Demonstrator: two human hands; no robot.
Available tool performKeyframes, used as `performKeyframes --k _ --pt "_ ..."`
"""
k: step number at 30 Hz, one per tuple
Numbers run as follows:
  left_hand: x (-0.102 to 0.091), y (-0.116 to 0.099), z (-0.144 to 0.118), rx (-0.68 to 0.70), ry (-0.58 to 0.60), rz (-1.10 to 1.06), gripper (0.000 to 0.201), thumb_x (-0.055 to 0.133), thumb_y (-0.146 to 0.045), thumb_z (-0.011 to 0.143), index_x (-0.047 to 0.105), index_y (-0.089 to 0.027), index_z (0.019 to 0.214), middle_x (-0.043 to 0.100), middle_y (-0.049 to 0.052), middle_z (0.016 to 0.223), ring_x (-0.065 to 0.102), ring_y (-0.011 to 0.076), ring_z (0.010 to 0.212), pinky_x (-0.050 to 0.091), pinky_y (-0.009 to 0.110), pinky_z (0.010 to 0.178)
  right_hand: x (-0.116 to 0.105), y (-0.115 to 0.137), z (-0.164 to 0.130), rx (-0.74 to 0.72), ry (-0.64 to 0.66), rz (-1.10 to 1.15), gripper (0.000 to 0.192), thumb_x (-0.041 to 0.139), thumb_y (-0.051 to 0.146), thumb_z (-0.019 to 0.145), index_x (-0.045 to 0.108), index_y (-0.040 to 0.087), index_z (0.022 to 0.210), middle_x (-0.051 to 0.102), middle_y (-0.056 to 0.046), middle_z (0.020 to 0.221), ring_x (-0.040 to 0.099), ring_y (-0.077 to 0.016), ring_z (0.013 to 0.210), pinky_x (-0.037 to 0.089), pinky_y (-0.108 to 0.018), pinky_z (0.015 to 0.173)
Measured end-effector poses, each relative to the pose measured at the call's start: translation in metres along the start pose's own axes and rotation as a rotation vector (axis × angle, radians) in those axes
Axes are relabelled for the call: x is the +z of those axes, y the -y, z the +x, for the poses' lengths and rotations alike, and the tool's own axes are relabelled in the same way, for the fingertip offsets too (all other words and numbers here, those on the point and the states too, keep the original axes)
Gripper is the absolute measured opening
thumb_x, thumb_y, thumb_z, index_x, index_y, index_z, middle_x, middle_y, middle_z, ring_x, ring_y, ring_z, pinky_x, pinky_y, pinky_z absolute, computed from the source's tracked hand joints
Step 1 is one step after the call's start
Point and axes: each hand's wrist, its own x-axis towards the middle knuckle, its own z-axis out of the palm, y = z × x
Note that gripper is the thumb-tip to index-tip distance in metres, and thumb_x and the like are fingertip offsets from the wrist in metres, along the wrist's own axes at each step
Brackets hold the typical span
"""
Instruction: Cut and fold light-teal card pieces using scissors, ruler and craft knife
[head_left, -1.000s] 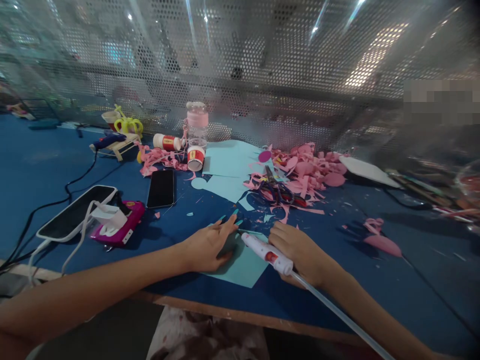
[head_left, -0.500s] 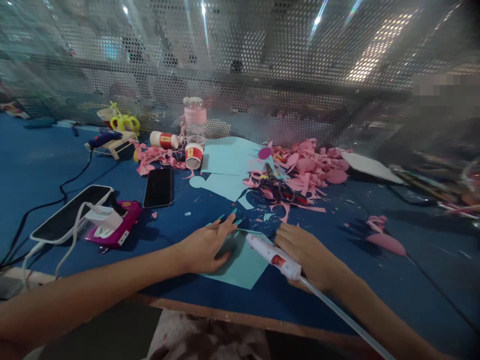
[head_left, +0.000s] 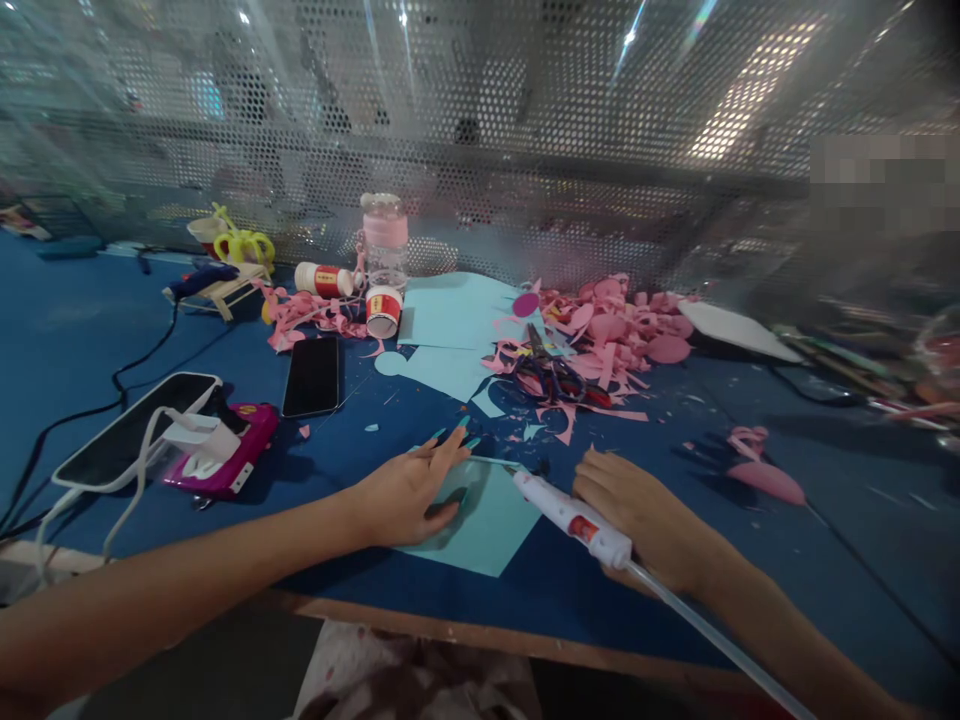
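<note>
My left hand lies flat with its fingers stretched out on a light blue sheet of paper, near the table's front edge. The sheet's far edge appears folded up into a narrow strip. In my right hand, fingers wrapped round it, is a white hot glue gun. Its nozzle tip points at the right end of that folded strip; whether it touches I cannot tell. A long translucent glue stick sticks out of the gun's back end. The gun's handle is hidden by my right hand.
Scissors lie among pink paper scraps at the back. Behind my left hand are more blue sheets, a bottle, paper cups and a black phone. A charging phone and magenta pack lie left.
My right hand has drawn the glue gun rightward along the folded edge of the paper. My left hand stays pressed on the sheet.
</note>
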Motion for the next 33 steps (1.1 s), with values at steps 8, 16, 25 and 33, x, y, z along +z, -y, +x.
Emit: performKeyframes --k 8,16,25,33 --pt "0.002 0.000 -0.001 0.008 -0.019 0.015 0.088 0.044 -0.023 0.083 -0.025 -0.010 0.137 0.048 0.021 0.131 0.044 0.0312 0.123 0.046 0.045 0.091 -0.002 0.012 0.025 -0.070 -0.013 -0.018 0.014 0.047 0.033 0.065 0.046 0.019 0.067 0.048 -0.007 0.069 0.038 -0.0199 0.065 0.030 -0.033 0.059" --pt "0.001 -0.001 0.000 -0.011 -0.031 0.006 0.085 0.042 -0.027 0.085 -0.022 -0.013 0.138 0.050 0.019 0.130 0.044 0.0310 0.123 0.046 0.045 0.091 0.000 0.000 -0.011 0.044 0.006 -0.011 0.013 0.048 0.028 0.063 0.047 0.018 0.070 0.051 -0.008 0.073 0.039 -0.0213 0.069 0.033 -0.036 0.065" --pt "0.000 -0.001 -0.001 -0.015 -0.016 0.033 0.090 0.045 -0.025 0.083 -0.025 -0.014 0.137 0.049 0.018 0.131 0.047 0.0315 0.120 0.049 0.045 0.088 0.002 0.014 0.021 -0.052 -0.017 -0.025 0.018 0.048 0.035 0.065 0.048 0.017 0.068 0.050 -0.009 0.070 0.038 -0.0200 0.066 0.030 -0.034 0.059" --pt "0.001 -0.002 -0.001 -0.016 -0.029 0.024 0.086 0.044 -0.025 0.084 -0.023 -0.013 0.138 0.049 0.019 0.131 0.046 0.0312 0.121 0.048 0.045 0.089 0.001 0.006 0.003 0.012 0.006 -0.036 0.011 0.048 0.028 0.063 0.046 0.018 0.068 0.051 -0.008 0.072 0.040 -0.0210 0.068 0.032 -0.036 0.062"
